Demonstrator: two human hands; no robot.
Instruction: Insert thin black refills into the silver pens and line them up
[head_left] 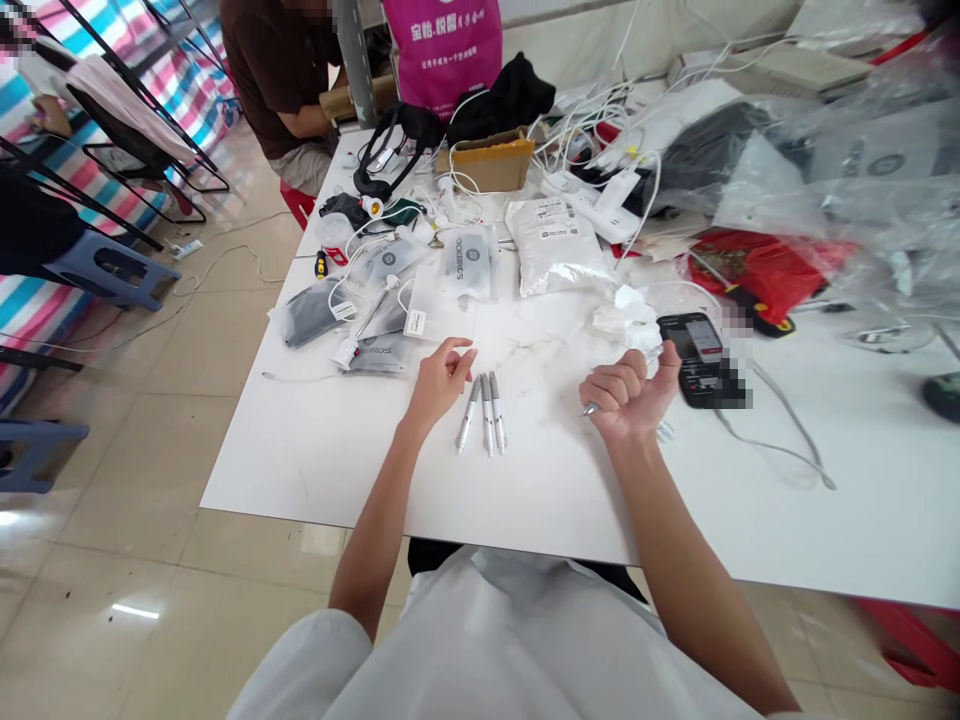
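Observation:
Three pens [488, 415] with white and grey barrels lie side by side on the white table [337, 450]. Just to their left, my left hand [441, 380] hovers or rests with loosely curved fingers; nothing shows between them. My right hand [626, 395] is closed in a fist around a pen [591, 409], of which only one silvery end sticks out on the left side. Most of that pen is hidden by the fingers. Behind the right hand sits crumpled white tissue [626, 318], and a black phone [691, 360] with a lit screen lies to its right.
Packaged pouches [466, 262], cables and small tools crowd the back left. Farther back are a white plastic parcel [556, 245], a cardboard box [491, 163] and a pink bag [446, 60]. Clear plastic bags [840, 170] fill the right rear. Another person [281, 80] sits beyond the left edge.

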